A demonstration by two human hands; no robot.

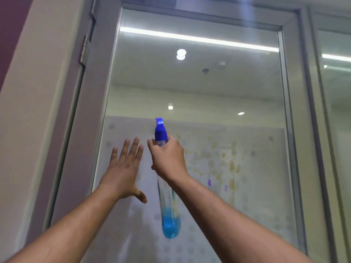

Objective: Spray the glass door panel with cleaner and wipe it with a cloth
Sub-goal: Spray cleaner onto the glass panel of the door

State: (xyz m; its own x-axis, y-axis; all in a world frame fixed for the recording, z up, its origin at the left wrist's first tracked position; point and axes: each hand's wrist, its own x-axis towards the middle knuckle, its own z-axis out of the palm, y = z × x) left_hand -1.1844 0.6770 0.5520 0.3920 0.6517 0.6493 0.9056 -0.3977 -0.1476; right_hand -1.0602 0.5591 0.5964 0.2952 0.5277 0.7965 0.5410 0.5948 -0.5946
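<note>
Your right hand (pixel 168 160) gripped the spray bottle (pixel 167 196) just below its blue nozzle (pixel 160 130), fingers curled round the neck, index fingertip (pixel 150 142) stuck out to the left near the trigger; couldn't tell if it pressed the trigger. Bottle was held upright, nozzle on top, pointed at the glass door panel (pixel 199 82). Bottle body was clear plastic, hung down below your wrist, w/ blue cleaner (pixel 170 223) pooled only in the bottom part, rest looked empty.

Your left hand (pixel 123 171) was raised just left of the bottle, palm toward the glass, fingers straight and spread apart, thumb (pixel 141 196) out to the right near the bottle's side. It held nothing. Couldn't tell if the fingertips touched the glass or hovered close to it.

Glass panel sat straight ahead, filling the middle of view, in a grey metal door frame (pixel 292 111). Lower half of the glass was frosted, w/ faint dots and a pale yellow and purple flower pattern (pixel 228 164) on the right side. Upper half was clear, showing a ceiling w/ a long light strip (pixel 199 39) and round lights. Hinge (pixel 85 50) on the frame at upper left, cream wall (pixel 38 92) left of that. Second glass pane (pixel 336 92) at far right.
</note>
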